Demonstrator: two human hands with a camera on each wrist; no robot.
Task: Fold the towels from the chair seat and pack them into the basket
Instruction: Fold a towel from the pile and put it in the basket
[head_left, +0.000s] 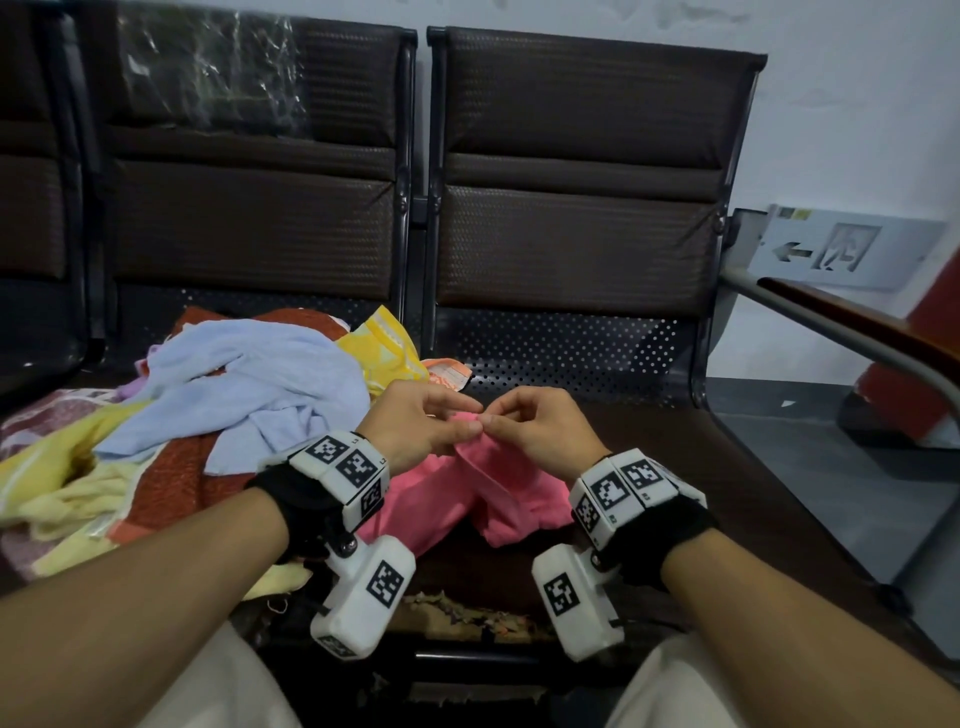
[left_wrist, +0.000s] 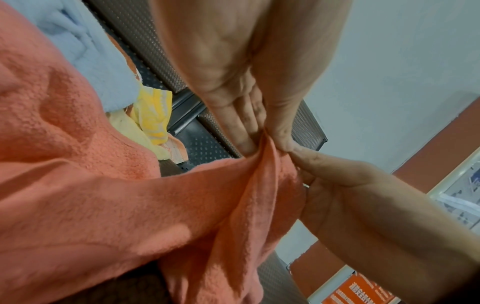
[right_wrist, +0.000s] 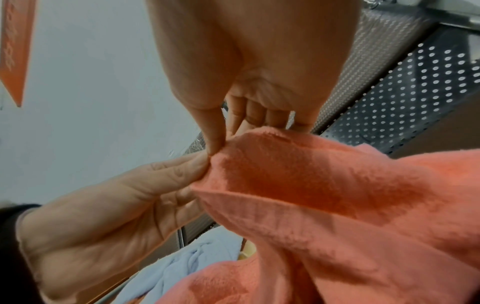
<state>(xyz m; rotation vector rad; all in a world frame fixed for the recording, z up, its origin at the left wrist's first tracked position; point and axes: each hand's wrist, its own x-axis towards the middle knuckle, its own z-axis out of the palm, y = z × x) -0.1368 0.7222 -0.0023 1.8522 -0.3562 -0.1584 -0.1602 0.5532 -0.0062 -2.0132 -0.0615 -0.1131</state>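
The pink towel (head_left: 467, 483) is pinched at one spot on its edge by both my hands, thumb tips almost meeting. My left hand (head_left: 415, 423) nips the cloth between thumb and forefinger, the other fingers loosely curled; my right hand (head_left: 540, 431) does the same from the other side, just beside it. From my head the pinch itself is small and half hidden by my knuckles. The left wrist view shows it from below: my left hand (left_wrist: 233, 86) comes down from the top, its fingertips (left_wrist: 246, 142) and thumb closed on a gathered peak of the towel (left_wrist: 116, 205), and my right hand (left_wrist: 363, 195) enters from the lower right with its thumb against the same peak. The right wrist view shows what neither other view does: the towel's (right_wrist: 324, 195) stitched hem running down from the pinch, with my right hand (right_wrist: 259, 72) above and my left hand (right_wrist: 109, 216) at the lower left.

Outward from there, the towel hangs down from my fingers and its lower part lies bunched on the dark chair seat (head_left: 701, 467) in front of me. To my left, on the neighbouring seat, lies a heap of towels: a light blue towel (head_left: 249, 384) on top, a yellow towel (head_left: 379, 343) behind it, a rust-red towel (head_left: 171, 483) beneath. No view shows a basket
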